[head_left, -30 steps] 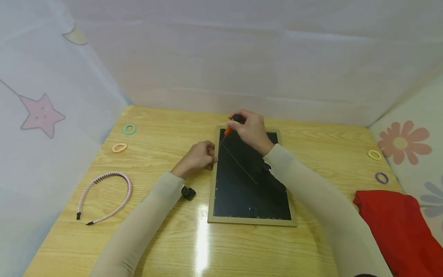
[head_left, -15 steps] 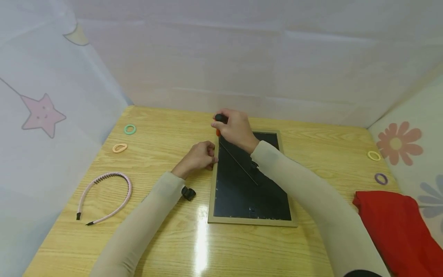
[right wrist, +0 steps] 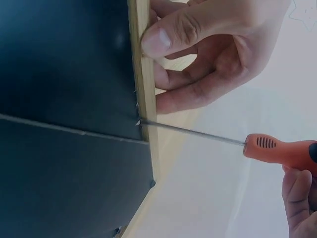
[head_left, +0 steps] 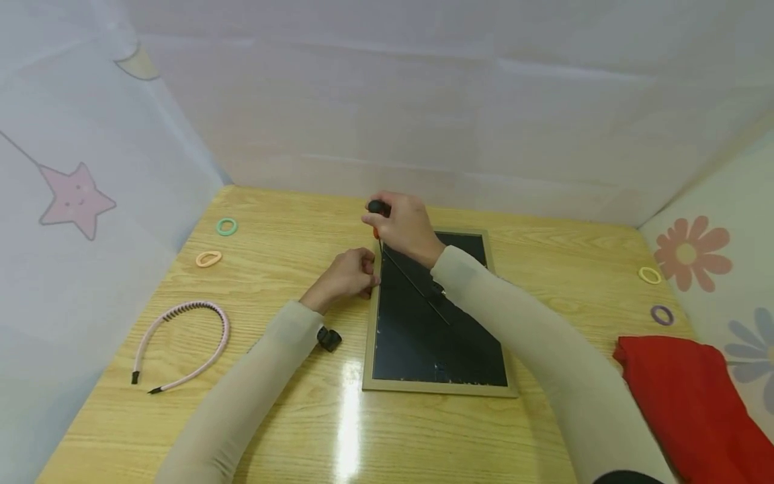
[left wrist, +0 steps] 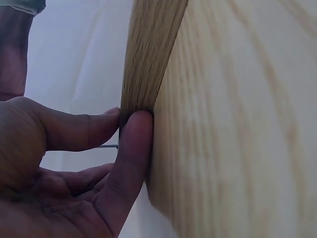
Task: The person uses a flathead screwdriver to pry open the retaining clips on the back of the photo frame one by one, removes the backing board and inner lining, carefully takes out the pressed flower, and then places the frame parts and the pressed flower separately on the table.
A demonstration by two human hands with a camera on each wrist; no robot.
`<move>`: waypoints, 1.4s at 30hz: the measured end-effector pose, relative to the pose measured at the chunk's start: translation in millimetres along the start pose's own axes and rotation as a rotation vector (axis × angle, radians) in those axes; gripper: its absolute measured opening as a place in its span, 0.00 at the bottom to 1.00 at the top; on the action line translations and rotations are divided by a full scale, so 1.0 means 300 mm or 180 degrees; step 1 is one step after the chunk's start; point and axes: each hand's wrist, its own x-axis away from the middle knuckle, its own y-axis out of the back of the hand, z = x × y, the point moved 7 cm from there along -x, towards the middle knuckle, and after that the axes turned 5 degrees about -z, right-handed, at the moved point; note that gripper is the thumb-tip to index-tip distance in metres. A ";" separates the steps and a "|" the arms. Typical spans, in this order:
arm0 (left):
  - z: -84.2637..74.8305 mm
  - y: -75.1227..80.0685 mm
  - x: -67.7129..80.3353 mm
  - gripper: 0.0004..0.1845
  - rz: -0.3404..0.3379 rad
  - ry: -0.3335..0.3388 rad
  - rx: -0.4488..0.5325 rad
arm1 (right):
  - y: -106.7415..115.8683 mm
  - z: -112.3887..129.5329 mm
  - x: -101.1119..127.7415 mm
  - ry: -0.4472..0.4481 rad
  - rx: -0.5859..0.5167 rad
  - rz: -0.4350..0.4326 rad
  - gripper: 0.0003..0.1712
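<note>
The right hand [head_left: 404,225] is curled round the orange-and-black handle of a screwdriver [right wrist: 277,148], whose thin metal shaft runs to the inner edge of the picture frame [head_left: 370,323], tip touching where the black backing board [head_left: 429,336] meets the wooden border. The left hand [head_left: 345,274] pinches that border at the frame's left side, thumb on top and fingers [left wrist: 131,148] curled against the edge. The frame lies face down on the wooden surface [head_left: 290,235], near its middle. No writing or brand can be read on the tool or the frame. Just left of the frame's near corner sits a small black clip [head_left: 329,338]. Further left lie a pink headband [head_left: 181,343], a peach hair tie [head_left: 208,259] and a green one [head_left: 226,226]. Right of the frame are a yellow hair tie [head_left: 650,275], a purple one [head_left: 662,314] and a red cloth [head_left: 689,396].
</note>
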 end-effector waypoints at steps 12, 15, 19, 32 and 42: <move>0.005 -0.004 0.006 0.31 0.0004 0.0084 -0.0055 | 0.072 -0.083 0.030 -0.0150 -0.0053 0.0014 0.15; 0.004 -0.005 0.009 0.31 0.0019 0.0075 -0.0040 | 0.101 -0.123 0.040 -0.0298 -0.0151 -0.0087 0.13; 0.006 -0.006 0.011 0.32 0.0050 0.0078 -0.0016 | 0.132 -0.179 0.066 -0.0525 -0.0323 -0.0185 0.13; -0.005 0.004 0.005 0.31 0.0093 0.0048 0.0071 | 0.302 -0.352 0.147 -0.1129 -0.1239 -0.0865 0.17; -0.040 0.099 -0.046 0.27 -0.0663 -0.0467 -0.0743 | 0.320 -0.473 0.271 -0.1565 -0.1592 -0.1050 0.20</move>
